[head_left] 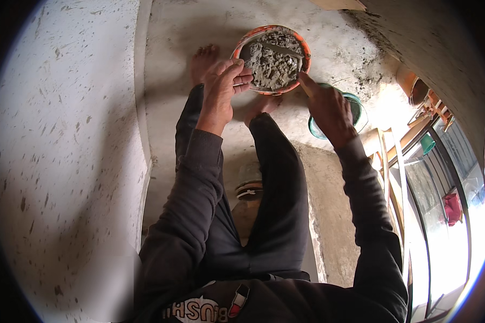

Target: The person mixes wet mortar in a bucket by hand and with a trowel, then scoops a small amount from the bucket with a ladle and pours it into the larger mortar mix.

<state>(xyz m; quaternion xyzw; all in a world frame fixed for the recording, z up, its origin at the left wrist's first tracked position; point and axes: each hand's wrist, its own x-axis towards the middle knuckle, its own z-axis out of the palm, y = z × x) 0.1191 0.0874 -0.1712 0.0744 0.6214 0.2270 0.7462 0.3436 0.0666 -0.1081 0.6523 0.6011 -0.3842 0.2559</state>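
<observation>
An orange-rimmed bucket (308, 60) stands on the floor before me, holding grey, lumpy wet mortar (273, 66). In my right hand (329, 107) is the handle of a trowel, gripped at the bucket's lower right rim. The trowel's narrow metal blade (283, 50) lies across the mortar, partly coated with it. My left hand (228, 76) is raised at the bucket's left edge, fingers apart and bent, with nothing seen in it; whether it touches the rim is not clear.
A green bucket (363, 111) stands under my right forearm. My bare feet (202, 60) are beside the orange bucket. At left rises a spattered white wall (72, 121). Wooden pieces (388, 161) lean near a bright window at right. Another container (249, 189) shows between my legs.
</observation>
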